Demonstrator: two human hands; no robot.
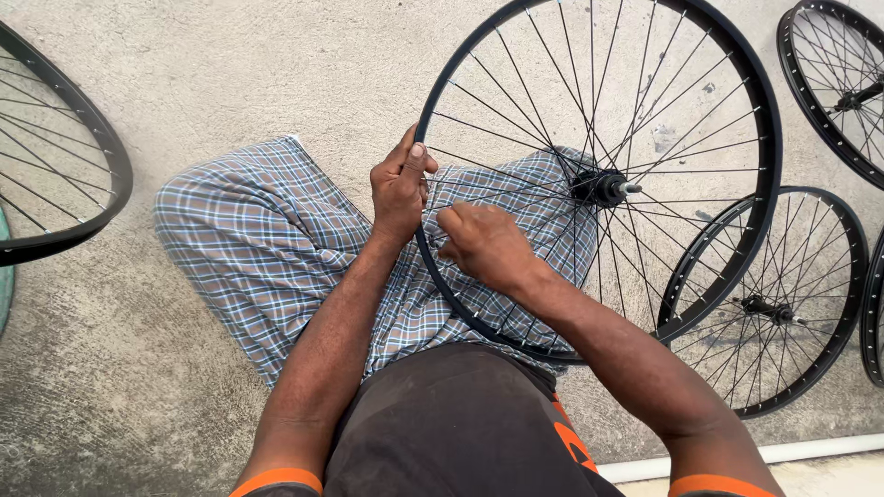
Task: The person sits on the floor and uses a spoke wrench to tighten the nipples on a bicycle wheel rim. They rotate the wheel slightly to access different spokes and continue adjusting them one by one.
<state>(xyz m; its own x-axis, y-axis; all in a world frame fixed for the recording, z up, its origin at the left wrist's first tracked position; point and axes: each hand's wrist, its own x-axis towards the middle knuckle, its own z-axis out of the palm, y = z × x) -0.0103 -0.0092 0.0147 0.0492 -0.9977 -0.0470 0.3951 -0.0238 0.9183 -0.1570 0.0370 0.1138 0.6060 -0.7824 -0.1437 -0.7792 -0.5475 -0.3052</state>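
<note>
Black shirt (460, 423) nearest, left hand (401, 189) grip clamped on black wheel rim (425, 244), right hand (483, 244) fingers pinched at spokes (516, 179)

Counting wheels: five black spoked bicycle wheels in view. One big wheel (727, 55) sits at the centre, across the lap. A second wheel (810, 304) lies on the floor at four o'clock, a third wheel (799, 83) at two o'clock, and a fourth wheel (873, 322), just a sliver of rim, shows at the three o'clock edge. The fifth wheel (101, 147) lies at nine o'clock. Three hubs show. Two hands: left hand (398, 189), right hand (485, 244). One white pipe (810, 451) at five o'clock.
</note>
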